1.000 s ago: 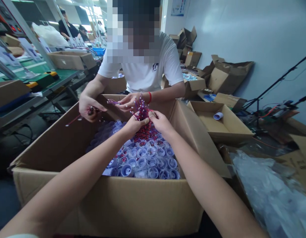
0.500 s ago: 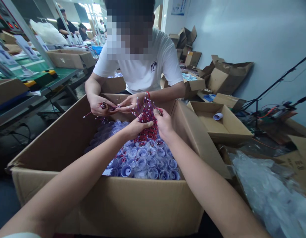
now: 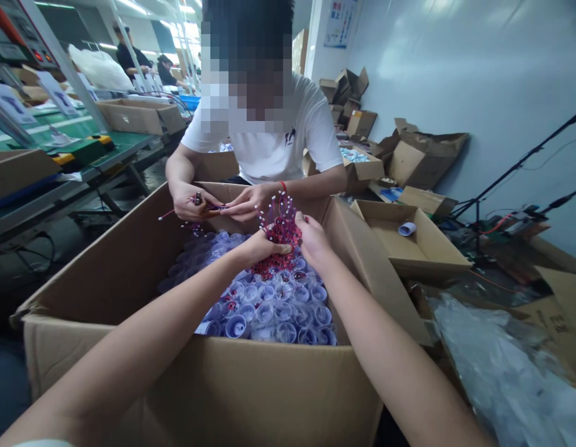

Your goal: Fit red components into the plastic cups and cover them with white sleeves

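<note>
A bundle of red wires with small white connectors point(image 3: 285, 231) sticks up between my hands, above the middle of the large cardboard box point(image 3: 213, 385). My left hand point(image 3: 263, 246) is closed around its near left side, thumb across the wires. On the right, my right hand point(image 3: 312, 239) has its fingers closed at the bundle's edge; what its fingertips pinch is partly hidden. Beneath lie rows of pale purple plastic cups point(image 3: 269, 310) in clear wrap, with some red wired parts on top. Across the box, a co-worker's hands point(image 3: 194, 203) hold another small bunch of dark-tipped wires.
To the right stands a shallow carton point(image 3: 422, 254) with one purple cup point(image 3: 407, 229) inside. Clear plastic bags point(image 3: 497, 347) lie in front of it. A black tripod point(image 3: 476, 198) is by the wall. A green-topped workbench point(image 3: 124, 141) runs along the left.
The co-worker's left-side hand has moved in to meet the other hand at the small bunch. My hands stay on the wire bundle, with my right hand shifting slightly to the right.
</note>
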Motion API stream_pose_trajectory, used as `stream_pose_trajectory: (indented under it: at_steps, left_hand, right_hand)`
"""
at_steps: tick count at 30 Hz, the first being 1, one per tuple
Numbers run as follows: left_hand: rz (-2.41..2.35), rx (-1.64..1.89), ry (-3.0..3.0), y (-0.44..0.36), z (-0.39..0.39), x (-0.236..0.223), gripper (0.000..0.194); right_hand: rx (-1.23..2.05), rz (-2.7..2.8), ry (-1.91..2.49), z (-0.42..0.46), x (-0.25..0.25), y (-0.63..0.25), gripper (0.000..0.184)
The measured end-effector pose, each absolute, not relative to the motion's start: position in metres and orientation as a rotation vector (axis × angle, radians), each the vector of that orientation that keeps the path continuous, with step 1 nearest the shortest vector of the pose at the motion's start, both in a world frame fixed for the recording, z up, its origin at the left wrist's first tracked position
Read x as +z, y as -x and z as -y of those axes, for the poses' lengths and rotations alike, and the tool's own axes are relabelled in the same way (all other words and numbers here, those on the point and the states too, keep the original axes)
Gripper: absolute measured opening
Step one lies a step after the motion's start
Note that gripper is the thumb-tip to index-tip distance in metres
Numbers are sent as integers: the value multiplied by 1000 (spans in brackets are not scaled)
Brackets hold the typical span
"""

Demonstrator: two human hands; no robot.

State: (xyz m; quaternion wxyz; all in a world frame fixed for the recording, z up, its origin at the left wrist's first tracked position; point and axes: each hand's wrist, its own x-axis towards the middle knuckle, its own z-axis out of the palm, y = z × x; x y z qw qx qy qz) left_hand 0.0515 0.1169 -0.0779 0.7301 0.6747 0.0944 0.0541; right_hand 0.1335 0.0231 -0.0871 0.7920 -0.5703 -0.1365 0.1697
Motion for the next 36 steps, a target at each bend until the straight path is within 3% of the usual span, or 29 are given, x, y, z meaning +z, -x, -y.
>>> stream_pose_trajectory:
  at_steps: [5,15,26,36]
  left_hand:
    - [-177,81,-1741,-52,-140,-70,28]
    - [-212,-60,-2036,-53,-162,-73,25]
    - [-259,-6,-1929,-52,-153,-77,20]
    - [-379,81,-1825,-53,-148,-82,21]
  right_hand:
    - [411,484,1564,-8,-79,-138,21]
    - [641,591,1620,-1,-77,-141,23]
    - [-77,741,2163,-9,-88,-136,21]
    - [-266,688,2243,-16,-81,-120,27]
